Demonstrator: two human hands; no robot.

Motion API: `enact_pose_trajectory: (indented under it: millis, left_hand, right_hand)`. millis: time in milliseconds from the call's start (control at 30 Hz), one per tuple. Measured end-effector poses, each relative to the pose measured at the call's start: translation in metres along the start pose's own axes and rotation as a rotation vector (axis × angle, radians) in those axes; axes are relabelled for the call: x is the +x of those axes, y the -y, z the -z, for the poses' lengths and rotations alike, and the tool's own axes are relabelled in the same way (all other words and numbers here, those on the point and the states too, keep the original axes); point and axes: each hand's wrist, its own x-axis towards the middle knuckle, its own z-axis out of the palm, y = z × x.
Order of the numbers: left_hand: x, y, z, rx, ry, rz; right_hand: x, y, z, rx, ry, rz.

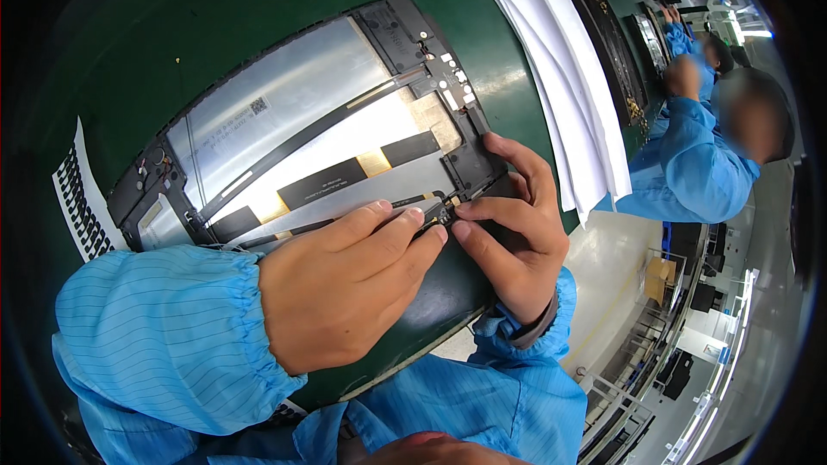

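An opened tablet-like device [338, 116] lies on the green table, its inside facing up. It has a black frame, silver metal panels and black and gold strips. My left hand [349, 280] rests over its near edge, fingers stretched out and fingertips on a thin dark strip beside the near right corner. My right hand [517, 237] is at that corner, with thumb and index finger pinched close together at a small black part with a gold patch [450, 207]. What lies between those fingertips is too small to make out. My left hand hides part of the near edge.
White sheets [564, 77] lie along the table's right side, with a dark tray of small gold-coloured parts [607, 43] beyond. A white sheet with black marks [76, 198] lies at the left. A co-worker in blue [689, 164] sits at the right.
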Motion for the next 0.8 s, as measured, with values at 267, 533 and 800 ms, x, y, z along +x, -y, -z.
enact_pose_trajectory:
  millis: [267,533,800]
  left_hand:
    - [-0.002,0.0,-0.002,0.041,-0.018,-0.026]
    - [0.004,-0.004,0.001,-0.031,-0.048,0.028]
    - [-0.005,-0.003,0.001,-0.076,0.067,0.056]
  right_hand:
    - [0.0,0.003,-0.002,-0.197,-0.001,0.076]
    - [0.011,0.007,0.003,-0.111,0.018,-0.017]
    - [0.011,-0.01,0.006,0.184,0.047,-0.073]
